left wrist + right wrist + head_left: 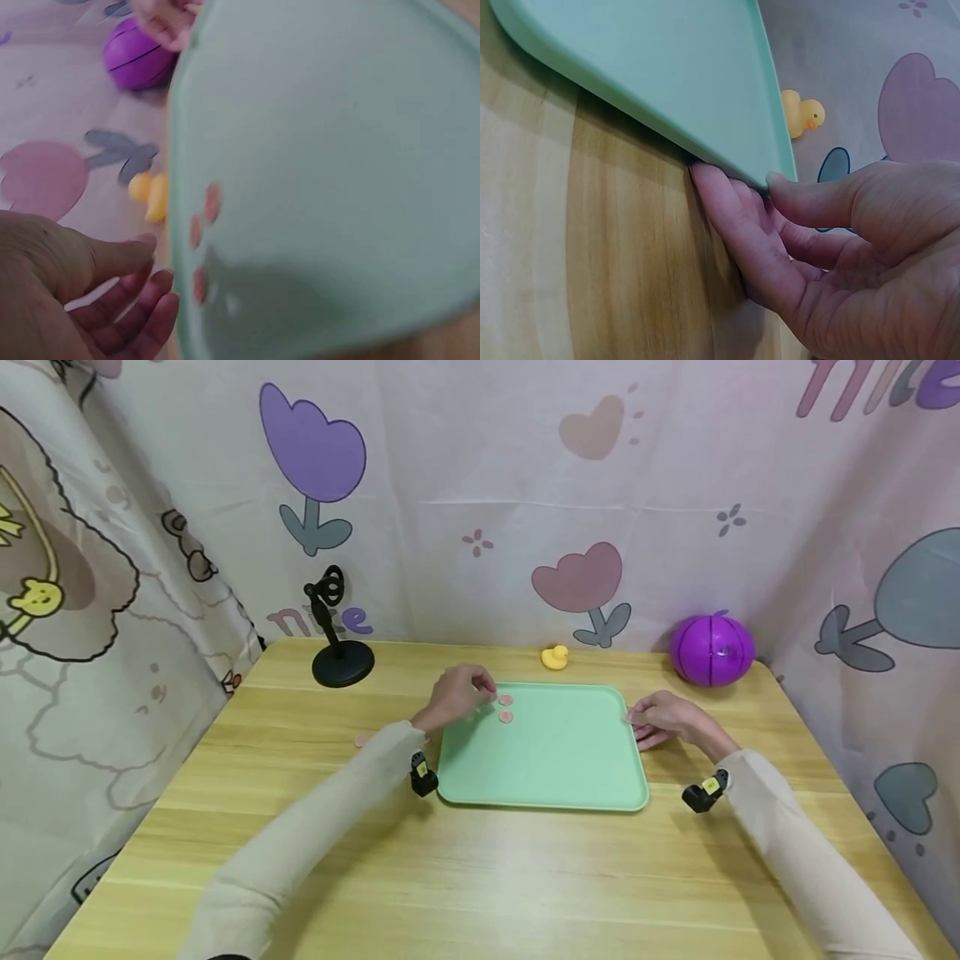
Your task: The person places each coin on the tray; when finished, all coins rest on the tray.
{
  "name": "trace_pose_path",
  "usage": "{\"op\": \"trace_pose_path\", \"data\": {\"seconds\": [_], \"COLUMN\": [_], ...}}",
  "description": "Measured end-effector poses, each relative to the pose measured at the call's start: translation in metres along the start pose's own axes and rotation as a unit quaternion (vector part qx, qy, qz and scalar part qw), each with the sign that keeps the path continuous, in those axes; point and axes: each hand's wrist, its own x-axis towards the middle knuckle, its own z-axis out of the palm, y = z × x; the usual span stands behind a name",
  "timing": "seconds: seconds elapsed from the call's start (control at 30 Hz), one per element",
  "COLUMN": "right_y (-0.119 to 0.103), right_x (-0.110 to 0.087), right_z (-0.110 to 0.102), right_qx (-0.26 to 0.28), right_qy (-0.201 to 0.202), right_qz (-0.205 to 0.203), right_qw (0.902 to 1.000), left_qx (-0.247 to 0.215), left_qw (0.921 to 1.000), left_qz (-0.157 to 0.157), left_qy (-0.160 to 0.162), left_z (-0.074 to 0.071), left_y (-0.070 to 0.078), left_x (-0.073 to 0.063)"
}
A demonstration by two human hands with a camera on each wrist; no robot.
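A mint-green tray (562, 760) sits on the wooden table. Small round pinkish discs (506, 717) rest near its far left corner; three such discs (213, 202) show in the left wrist view. My left hand (459, 695) is over that corner, beside the discs, its fingers loosely bent and nothing visible between them. At the tray's right edge, my right hand (667, 718) pinches the rim near the far corner. The right wrist view shows the thumb on top of the rim and fingers (735, 214) beneath it.
Another pinkish disc (361, 741) lies on the table (465, 877), left of the tray and partly behind the left sleeve. Behind the tray is a yellow rubber duck (555, 657). A black stand (342, 663) is at the back left, a purple ball (712, 650) at the back right.
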Motion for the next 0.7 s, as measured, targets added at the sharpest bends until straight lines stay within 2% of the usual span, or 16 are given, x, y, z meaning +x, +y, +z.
{"op": "trace_pose_path", "data": {"seconds": [0.2,0.33,0.53,0.7], "right_y": [-0.001,0.0,0.001,0.0], "right_x": [0.0,0.001,0.002,0.002], "right_z": [0.0,0.0,0.001,0.0], "right_qx": [-0.005,-0.003,0.007,0.011], "right_qy": [-0.006,-0.005,-0.014,-0.013], "right_qz": [0.003,0.005,0.004,0.003], "right_qw": [1.0,1.0,0.9999,0.9998], "left_qx": [-0.031,-0.032,-0.032,-0.009], "left_qw": [0.9993,0.9992,0.9976,0.9932], "left_qz": [-0.005,-0.022,-0.052,-0.087], "left_qy": [0.021,0.009,-0.031,-0.077], "left_z": [-0.036,-0.052,-0.063,-0.063], "left_y": [-0.019,-0.035,-0.061,-0.076], "left_x": [-0.001,-0.004,-0.01,-0.011]}}
